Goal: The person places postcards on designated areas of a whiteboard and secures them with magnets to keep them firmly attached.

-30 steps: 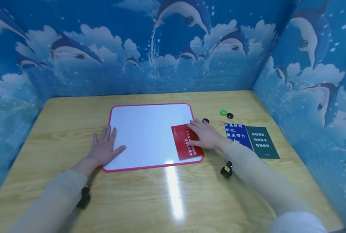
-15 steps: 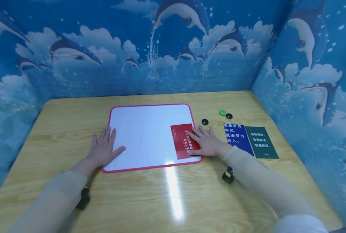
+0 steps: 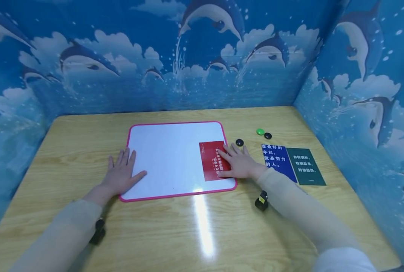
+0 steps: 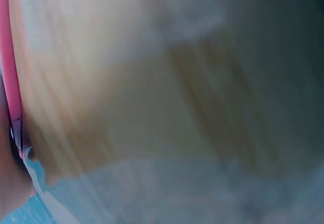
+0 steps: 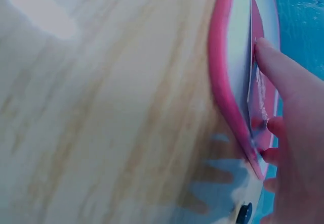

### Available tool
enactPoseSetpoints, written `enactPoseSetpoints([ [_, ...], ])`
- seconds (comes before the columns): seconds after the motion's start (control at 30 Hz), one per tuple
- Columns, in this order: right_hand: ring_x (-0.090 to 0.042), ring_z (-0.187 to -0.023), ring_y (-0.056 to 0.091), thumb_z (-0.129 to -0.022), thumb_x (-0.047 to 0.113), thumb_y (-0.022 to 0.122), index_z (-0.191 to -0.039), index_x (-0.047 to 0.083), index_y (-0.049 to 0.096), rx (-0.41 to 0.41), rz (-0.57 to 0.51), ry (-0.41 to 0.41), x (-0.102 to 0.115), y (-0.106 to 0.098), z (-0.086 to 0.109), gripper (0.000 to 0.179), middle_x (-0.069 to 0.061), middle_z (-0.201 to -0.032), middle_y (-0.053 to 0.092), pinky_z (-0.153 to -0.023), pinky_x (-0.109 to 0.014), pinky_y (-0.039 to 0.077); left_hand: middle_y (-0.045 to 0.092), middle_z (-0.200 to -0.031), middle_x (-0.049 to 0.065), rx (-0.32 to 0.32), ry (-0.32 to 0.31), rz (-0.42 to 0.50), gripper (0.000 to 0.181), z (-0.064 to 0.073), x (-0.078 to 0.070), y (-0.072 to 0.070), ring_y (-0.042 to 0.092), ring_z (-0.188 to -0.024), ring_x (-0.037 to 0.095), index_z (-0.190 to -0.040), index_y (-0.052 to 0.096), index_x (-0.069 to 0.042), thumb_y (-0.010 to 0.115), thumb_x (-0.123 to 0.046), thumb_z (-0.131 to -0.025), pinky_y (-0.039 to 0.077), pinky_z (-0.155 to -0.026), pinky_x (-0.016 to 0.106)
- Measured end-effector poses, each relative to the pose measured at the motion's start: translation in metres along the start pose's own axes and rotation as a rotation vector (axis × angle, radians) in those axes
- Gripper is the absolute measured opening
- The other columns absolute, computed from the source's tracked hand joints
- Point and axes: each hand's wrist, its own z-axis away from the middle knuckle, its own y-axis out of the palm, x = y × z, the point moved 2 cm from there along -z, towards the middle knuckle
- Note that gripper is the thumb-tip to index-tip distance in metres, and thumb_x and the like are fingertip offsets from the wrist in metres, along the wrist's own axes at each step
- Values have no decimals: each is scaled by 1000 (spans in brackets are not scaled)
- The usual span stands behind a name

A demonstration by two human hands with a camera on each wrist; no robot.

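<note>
A white board (image 3: 167,158) with a pink rim lies flat on the table. Near its right edge is a red card (image 3: 210,162) with white writing. My right hand (image 3: 240,164) rests on the card's right part with fingers spread, hiding some of it. In the right wrist view the thumb (image 5: 278,67) touches the red card (image 5: 259,77) just inside the pink rim (image 5: 220,57). My left hand (image 3: 119,175) lies with spread fingers over the board's left edge, its thumb on the white surface. The left wrist view catches only part of that hand (image 4: 12,183) beside the pink rim.
Right of the board lie a blue card (image 3: 278,160) and a green card (image 3: 305,166), both with white writing. A black round magnet (image 3: 239,142) sits by the right fingertips. Farther back are a green magnet (image 3: 260,132) and another black one (image 3: 268,135). Dolphin-printed curtains border the table.
The right hand has come slightly toward me and then back a little, and the red card has shifted a bit away from me on the board. The left hand keeps its place.
</note>
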Motion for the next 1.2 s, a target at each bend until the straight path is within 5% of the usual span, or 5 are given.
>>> enactPoseSetpoints([
  [0.2, -42, -143, 9, -84, 61, 52, -150, 18, 21, -108, -34, 6, -5, -18, -1, 85, -15, -156, 17, -110, -67, 5, -5, -154, 28, -5, -3, -8, 97, 0, 1, 0, -7, -141, 46, -149, 5, 1, 37, -67, -88, -13, -107, 67],
  [0.47, -42, -139, 24, -90, 50, 53, -147, 9, 27, -280, -67, 129, -34, -33, -12, 76, -18, -150, 32, -111, -64, 13, -5, -154, 27, -3, -12, 1, 97, 0, 1, 0, -7, -141, 46, -149, 5, 1, 39, -67, -88, -13, -107, 67],
  [0.9, -42, -135, 31, -93, 44, 52, -147, 10, 27, -226, -25, 212, -65, -18, -17, 69, -19, -145, 40, -110, -64, 14, -5, -154, 28, -5, 5, 8, 97, 1, 0, -1, -8, -141, 47, -149, 5, 2, 36, -67, -89, -13, -107, 66],
  [1.2, -38, -126, 44, -89, 33, 61, -139, 5, 42, -285, -19, 200, -66, -22, -20, 60, -18, -136, 52, -108, -58, 25, -4, -154, 28, -9, 0, 6, 97, 1, -1, -2, -7, -141, 47, -149, 6, 2, 38, -66, -88, -12, -107, 66],
])
